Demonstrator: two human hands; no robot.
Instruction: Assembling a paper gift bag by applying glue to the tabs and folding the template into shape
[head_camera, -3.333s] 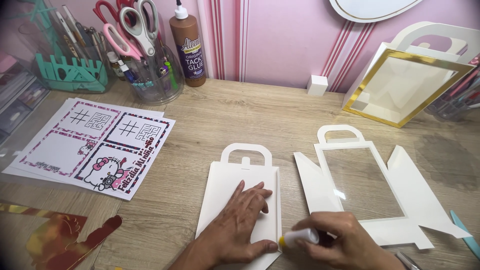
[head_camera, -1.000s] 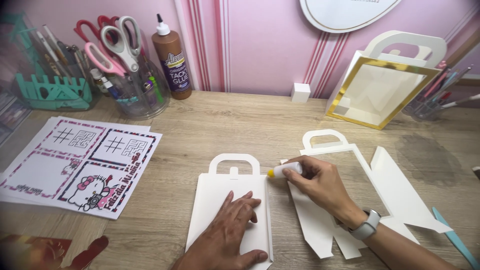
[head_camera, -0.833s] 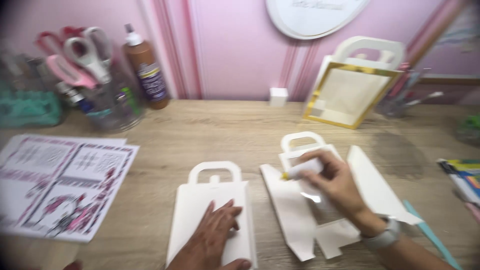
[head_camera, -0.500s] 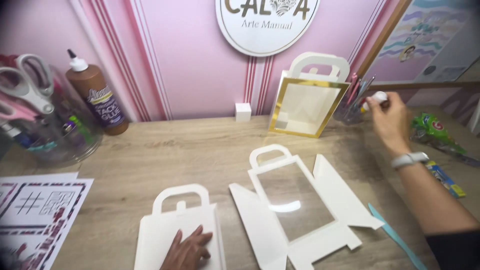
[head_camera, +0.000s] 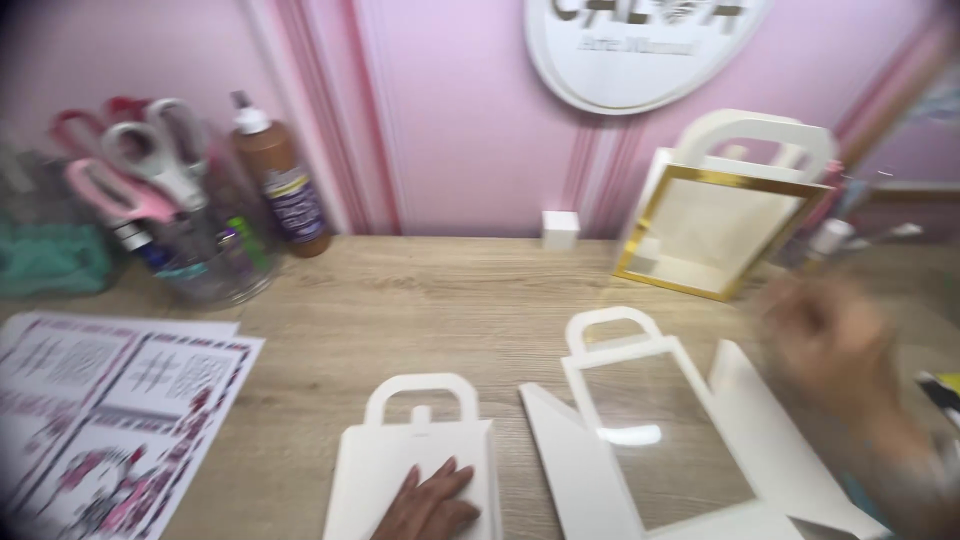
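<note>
My left hand (head_camera: 432, 500) lies flat, fingers spread, on a white bag-shaped card with a handle cut-out (head_camera: 385, 455) at the front of the wooden table (head_camera: 420, 300). To its right lies an unfolded white bag piece with a clear window (head_camera: 660, 430). My right hand (head_camera: 835, 345) hovers over the right flap of that piece, heavily blurred by motion; whether it holds anything is unclear. A white-capped stick (head_camera: 830, 236) stands behind it near the wall.
A finished white bag with a gold frame (head_camera: 720, 225) leans against the pink wall. A brown glue bottle (head_camera: 282, 185), a clear cup of scissors (head_camera: 160, 180) and printed pink sheets (head_camera: 110, 410) are on the left. A small white cube (head_camera: 560, 230) sits at the back.
My right hand carried the glue stick from the card up to the far right, and now comes back down over the bag piece. My left hand stayed on the card.
</note>
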